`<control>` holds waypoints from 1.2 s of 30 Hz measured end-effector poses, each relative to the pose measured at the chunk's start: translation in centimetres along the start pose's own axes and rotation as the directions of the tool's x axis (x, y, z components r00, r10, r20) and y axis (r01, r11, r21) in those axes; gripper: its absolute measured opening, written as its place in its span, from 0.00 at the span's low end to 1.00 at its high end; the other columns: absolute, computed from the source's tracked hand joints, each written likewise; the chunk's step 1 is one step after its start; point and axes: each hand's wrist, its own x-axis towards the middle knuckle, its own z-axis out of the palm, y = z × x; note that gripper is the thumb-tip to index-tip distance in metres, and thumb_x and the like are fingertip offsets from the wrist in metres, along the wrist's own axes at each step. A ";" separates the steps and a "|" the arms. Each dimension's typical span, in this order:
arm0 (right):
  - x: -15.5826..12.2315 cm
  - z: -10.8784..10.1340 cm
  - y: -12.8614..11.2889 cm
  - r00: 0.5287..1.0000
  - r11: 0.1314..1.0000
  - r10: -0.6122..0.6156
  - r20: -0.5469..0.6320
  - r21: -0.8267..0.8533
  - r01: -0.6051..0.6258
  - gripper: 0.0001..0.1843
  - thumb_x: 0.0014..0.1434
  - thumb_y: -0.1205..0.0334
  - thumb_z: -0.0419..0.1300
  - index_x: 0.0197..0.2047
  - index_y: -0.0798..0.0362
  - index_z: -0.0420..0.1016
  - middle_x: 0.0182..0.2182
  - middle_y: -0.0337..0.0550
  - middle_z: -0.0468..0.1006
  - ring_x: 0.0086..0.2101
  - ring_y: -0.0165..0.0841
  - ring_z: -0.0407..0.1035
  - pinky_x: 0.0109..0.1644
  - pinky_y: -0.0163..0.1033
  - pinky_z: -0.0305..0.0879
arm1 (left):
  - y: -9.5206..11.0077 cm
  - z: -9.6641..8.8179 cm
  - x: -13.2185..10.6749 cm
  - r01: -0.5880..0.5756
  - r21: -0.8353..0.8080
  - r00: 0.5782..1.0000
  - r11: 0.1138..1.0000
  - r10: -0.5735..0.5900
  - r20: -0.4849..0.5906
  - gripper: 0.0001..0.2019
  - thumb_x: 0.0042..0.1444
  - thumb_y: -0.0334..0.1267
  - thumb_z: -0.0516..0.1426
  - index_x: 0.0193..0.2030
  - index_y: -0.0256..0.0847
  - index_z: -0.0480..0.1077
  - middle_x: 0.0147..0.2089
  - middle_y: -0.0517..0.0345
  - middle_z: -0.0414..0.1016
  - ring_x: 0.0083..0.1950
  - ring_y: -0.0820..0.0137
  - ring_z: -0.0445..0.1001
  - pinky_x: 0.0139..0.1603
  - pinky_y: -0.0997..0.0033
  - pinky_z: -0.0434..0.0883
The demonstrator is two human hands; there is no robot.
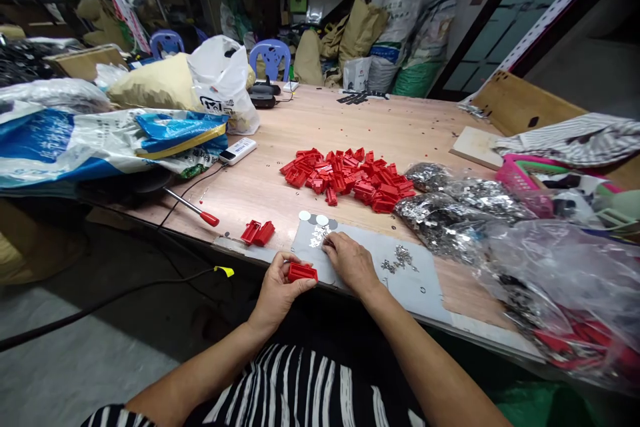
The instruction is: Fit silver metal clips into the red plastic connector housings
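Note:
My left hand (283, 285) is closed around a red plastic housing (303, 272), a small oblong box with a hollow facing up, just off the table's front edge. My right hand (350, 259) rests over the grey mat (365, 237), its fingers bunched at a small heap of shiny flat metal pieces (320, 235). Whatever is between those fingertips is too small to make out. To the right on the mat lies another scatter of small metal parts (399, 258). Two finished-looking red housings (258, 233) stand together on the table, left of the mat.
A large pile of red housings (350, 177) lies beyond the mat. Clear bags of metal parts (440, 217) crowd the right side. A red-tipped lever (207, 217) juts out at left, near a white power strip (239, 151) and plastic sacks (110, 140).

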 end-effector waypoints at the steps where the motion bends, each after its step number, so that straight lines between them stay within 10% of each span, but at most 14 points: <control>1: 0.2 0.0 0.0 1.000 1.000 -0.007 0.007 0.006 0.006 0.04 0.61 0.63 0.56 0.40 0.48 0.71 0.41 0.41 0.76 0.38 0.36 0.71 0.34 0.36 0.60 | 0.0 -0.1 0.1 -0.026 0.042 1.000 0.999 0.026 0.003 0.20 0.43 0.33 0.68 0.39 0.41 0.63 0.39 0.58 0.78 0.40 0.70 0.76 0.45 0.71 0.71; 9: -0.1 -0.1 0.8 0.995 0.973 -0.025 -0.098 0.226 0.047 0.04 0.61 0.64 0.52 0.40 0.49 0.66 0.37 0.42 0.76 0.35 0.36 0.71 0.36 0.38 0.60 | 0.0 -1.2 0.5 -0.301 0.495 0.951 0.815 0.292 0.098 0.17 0.48 0.39 0.66 0.45 0.43 0.71 0.45 0.55 0.77 0.43 0.67 0.77 0.47 0.68 0.72; 14: -1.4 -1.3 1.4 0.998 0.801 0.016 -0.056 0.598 0.020 0.07 0.58 0.58 0.56 0.40 0.49 0.65 0.36 0.40 0.75 0.35 0.34 0.70 0.40 0.38 0.61 | 0.1 -0.8 0.7 -0.425 0.564 0.901 0.708 0.393 0.185 0.19 0.49 0.37 0.65 0.49 0.44 0.71 0.45 0.56 0.78 0.44 0.67 0.76 0.49 0.68 0.71; 20: -3.6 -1.4 0.9 0.972 0.494 -0.101 0.214 0.858 -0.137 0.13 0.54 0.54 0.61 0.38 0.52 0.65 0.32 0.37 0.73 0.32 0.30 0.67 0.35 0.34 0.61 | 0.8 0.3 0.5 -0.391 0.516 0.919 0.762 0.351 0.178 0.19 0.49 0.34 0.64 0.49 0.44 0.70 0.42 0.57 0.78 0.40 0.68 0.76 0.46 0.69 0.71; 36: -5.3 -1.7 0.3 0.935 0.354 0.021 0.355 0.872 -0.339 0.22 0.51 0.45 0.63 0.36 0.51 0.61 0.21 0.30 0.69 0.17 0.22 0.53 0.21 0.29 0.44 | 0.5 0.9 0.7 -0.018 0.104 0.964 0.994 -0.010 0.266 0.24 0.45 0.34 0.66 0.52 0.43 0.73 0.43 0.55 0.78 0.43 0.66 0.75 0.49 0.67 0.70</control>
